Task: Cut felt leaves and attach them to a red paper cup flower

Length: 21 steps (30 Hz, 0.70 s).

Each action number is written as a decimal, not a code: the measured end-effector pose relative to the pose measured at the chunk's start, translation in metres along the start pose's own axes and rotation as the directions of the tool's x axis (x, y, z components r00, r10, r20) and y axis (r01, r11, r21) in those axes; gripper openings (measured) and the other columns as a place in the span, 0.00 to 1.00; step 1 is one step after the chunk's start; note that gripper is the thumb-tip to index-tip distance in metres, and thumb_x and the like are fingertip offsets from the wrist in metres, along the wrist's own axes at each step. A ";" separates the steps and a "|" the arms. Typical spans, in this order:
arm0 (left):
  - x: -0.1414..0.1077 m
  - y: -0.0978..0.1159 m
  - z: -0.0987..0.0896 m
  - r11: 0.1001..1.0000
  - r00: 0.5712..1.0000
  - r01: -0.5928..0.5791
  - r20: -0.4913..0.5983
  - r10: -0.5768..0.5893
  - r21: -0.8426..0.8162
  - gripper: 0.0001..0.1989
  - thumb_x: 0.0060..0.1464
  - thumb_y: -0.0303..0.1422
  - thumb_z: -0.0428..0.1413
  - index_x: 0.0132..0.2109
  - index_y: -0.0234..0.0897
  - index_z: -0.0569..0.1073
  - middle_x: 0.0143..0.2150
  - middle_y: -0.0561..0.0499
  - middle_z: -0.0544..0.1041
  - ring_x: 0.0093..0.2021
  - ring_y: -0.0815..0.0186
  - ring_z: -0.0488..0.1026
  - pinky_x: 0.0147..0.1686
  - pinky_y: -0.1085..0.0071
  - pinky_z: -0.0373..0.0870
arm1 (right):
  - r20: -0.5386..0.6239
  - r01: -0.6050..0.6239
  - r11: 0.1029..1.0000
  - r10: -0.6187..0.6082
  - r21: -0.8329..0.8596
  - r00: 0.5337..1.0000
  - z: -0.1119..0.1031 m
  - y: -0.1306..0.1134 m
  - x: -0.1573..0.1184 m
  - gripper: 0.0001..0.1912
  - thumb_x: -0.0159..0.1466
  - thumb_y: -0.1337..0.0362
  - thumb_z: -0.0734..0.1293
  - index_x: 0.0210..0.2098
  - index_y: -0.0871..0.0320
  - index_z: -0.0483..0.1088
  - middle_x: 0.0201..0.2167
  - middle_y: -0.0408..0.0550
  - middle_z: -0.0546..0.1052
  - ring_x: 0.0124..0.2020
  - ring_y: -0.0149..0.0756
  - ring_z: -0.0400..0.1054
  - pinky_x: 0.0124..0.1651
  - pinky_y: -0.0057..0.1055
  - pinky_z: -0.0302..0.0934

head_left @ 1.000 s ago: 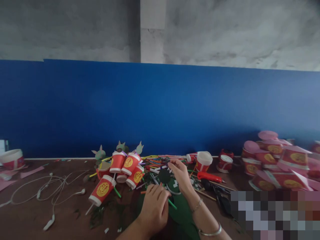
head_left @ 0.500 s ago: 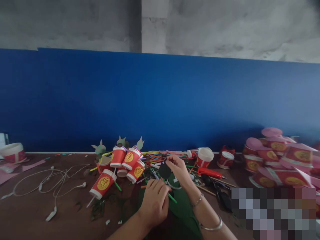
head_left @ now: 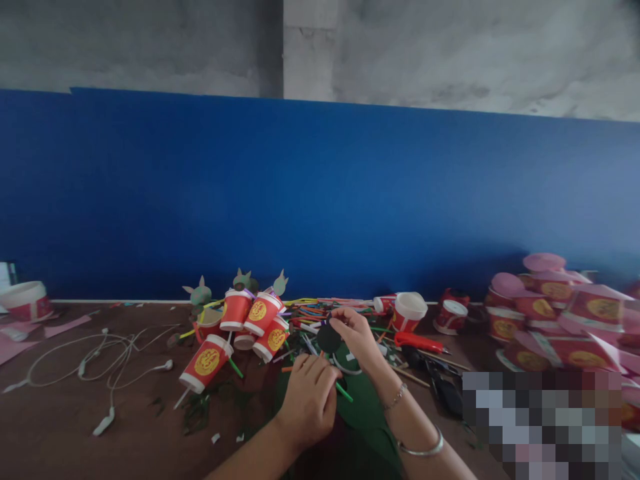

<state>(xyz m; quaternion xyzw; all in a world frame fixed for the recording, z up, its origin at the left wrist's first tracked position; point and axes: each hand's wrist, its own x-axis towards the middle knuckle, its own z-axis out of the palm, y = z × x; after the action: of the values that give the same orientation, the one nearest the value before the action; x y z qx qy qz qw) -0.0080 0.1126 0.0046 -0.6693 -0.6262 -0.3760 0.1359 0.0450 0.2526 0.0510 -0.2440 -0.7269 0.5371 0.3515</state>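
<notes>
My right hand (head_left: 355, 333) pinches the upper edge of a dark round disc (head_left: 327, 339) between thumb and fingertips. Just below, my left hand (head_left: 310, 393) is closed, knuckles up, around something its fingers hide. A green straw (head_left: 345, 392) pokes out to the right of that hand, and a short orange piece (head_left: 287, 369) shows to its left. Dark green sheets (head_left: 365, 407) lie beneath both hands. To the left lean several red paper cups (head_left: 207, 360) with yellow emblems and straws, some topped with a grey-green rabbit-eared head (head_left: 201, 293).
Coloured pipe cleaners (head_left: 310, 308) are heaped behind my hands. Rightward are a white-rimmed cup (head_left: 409, 310), a red-handled tool (head_left: 420, 343), black scissors (head_left: 445, 393) and stacked pink-and-red cup pieces (head_left: 555, 307). White earphones (head_left: 105, 421) trail across the left. A blue partition (head_left: 320, 200) closes the back.
The view has shifted very slightly. The dark disc and my right fingertips are a touch further left; both hands keep their grip.
</notes>
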 end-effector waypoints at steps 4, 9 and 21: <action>0.000 0.000 0.000 1.000 1.000 0.003 -0.004 -0.003 0.008 0.09 0.51 0.21 0.45 0.37 0.36 0.66 0.32 0.48 0.70 0.35 0.61 0.65 0.37 0.62 0.58 | 0.009 0.007 1.000 -0.007 -0.017 1.000 -0.001 0.002 0.000 0.11 0.52 0.60 0.64 0.31 0.62 0.69 0.22 0.42 0.68 0.22 0.28 0.58 0.24 0.24 0.52; 0.001 0.001 -0.001 1.000 1.000 0.000 0.000 0.000 0.021 0.09 0.50 0.21 0.45 0.37 0.35 0.67 0.32 0.48 0.70 0.35 0.62 0.65 0.37 0.62 0.58 | 0.021 0.022 0.998 -0.020 -0.059 1.000 -0.003 0.004 0.000 0.11 0.51 0.61 0.66 0.31 0.62 0.70 0.23 0.43 0.70 0.23 0.29 0.60 0.26 0.26 0.56; 0.000 0.000 0.000 0.999 1.000 -0.013 -0.005 0.013 0.034 0.10 0.49 0.21 0.46 0.37 0.36 0.67 0.32 0.47 0.70 0.35 0.61 0.65 0.37 0.62 0.58 | 0.005 0.088 0.994 -0.088 -0.058 0.996 0.000 0.014 0.003 0.14 0.49 0.65 0.66 0.36 0.61 0.68 0.22 0.42 0.71 0.25 0.31 0.65 0.30 0.27 0.59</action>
<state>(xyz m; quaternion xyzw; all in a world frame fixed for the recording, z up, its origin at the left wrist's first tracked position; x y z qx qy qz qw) -0.0082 0.1131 0.0047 -0.6700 -0.6278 -0.3663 0.1512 0.0424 0.2589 0.0388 -0.2211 -0.7526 0.5001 0.3670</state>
